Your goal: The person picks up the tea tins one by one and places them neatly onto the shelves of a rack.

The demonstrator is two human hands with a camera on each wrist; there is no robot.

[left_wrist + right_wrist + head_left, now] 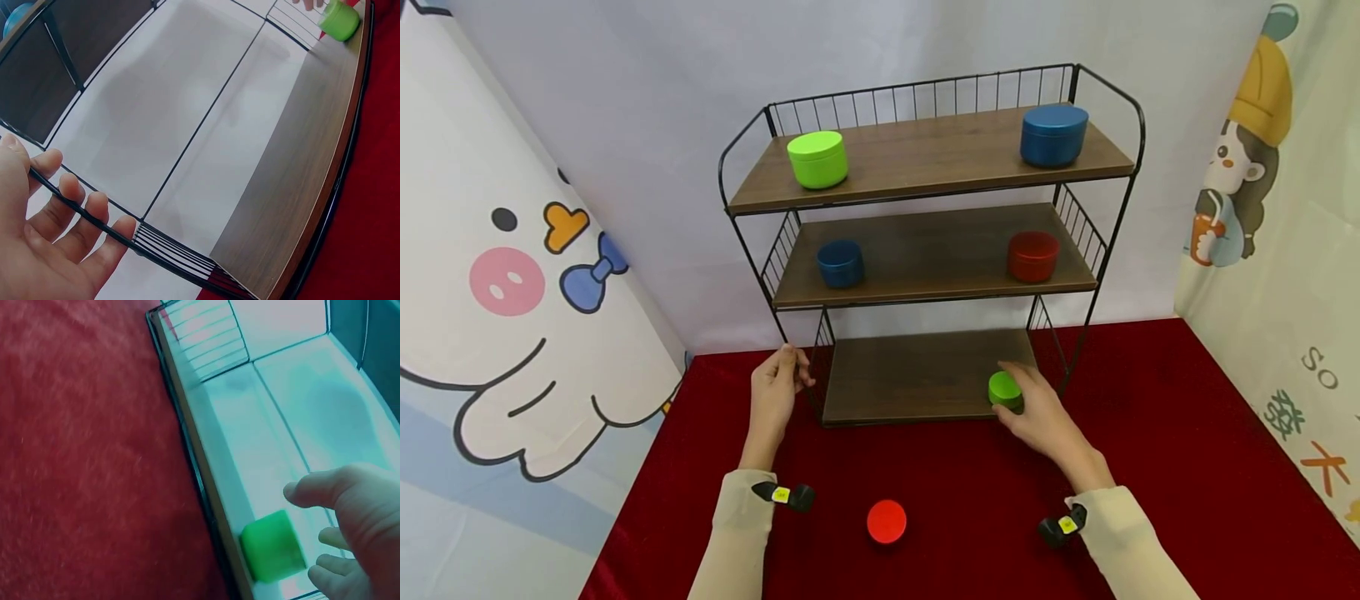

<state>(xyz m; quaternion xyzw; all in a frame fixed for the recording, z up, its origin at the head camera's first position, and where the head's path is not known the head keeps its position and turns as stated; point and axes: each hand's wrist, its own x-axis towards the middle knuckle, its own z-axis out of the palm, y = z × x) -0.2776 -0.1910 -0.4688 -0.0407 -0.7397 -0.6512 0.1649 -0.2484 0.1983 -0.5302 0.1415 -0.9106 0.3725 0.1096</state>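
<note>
A three-tier shelf rack (pixel 917 252) with brown boards and black wire sides stands on the red cloth. My left hand (pixel 775 387) grips its left front post; in the left wrist view the fingers (pixel 97 206) curl round the black rod. At the right end of the bottom board sits a small green round tin (pixel 1004 390). Beside it is my right hand (pixel 1037 412), thumb and fingers spread about the tin. The right wrist view shows a gap between the thumb (pixel 309 489) and the green tin (pixel 273 547); whether other fingers touch it I cannot tell.
On the top board stand a lime-green tin (pixel 818 160) and a blue tin (pixel 1054 135). The middle board bears a blue tin (pixel 840 264) and a red tin (pixel 1032 256). A bright red tin (pixel 887 522) lies on the red cloth (pixel 955 508) in front, between the forearms.
</note>
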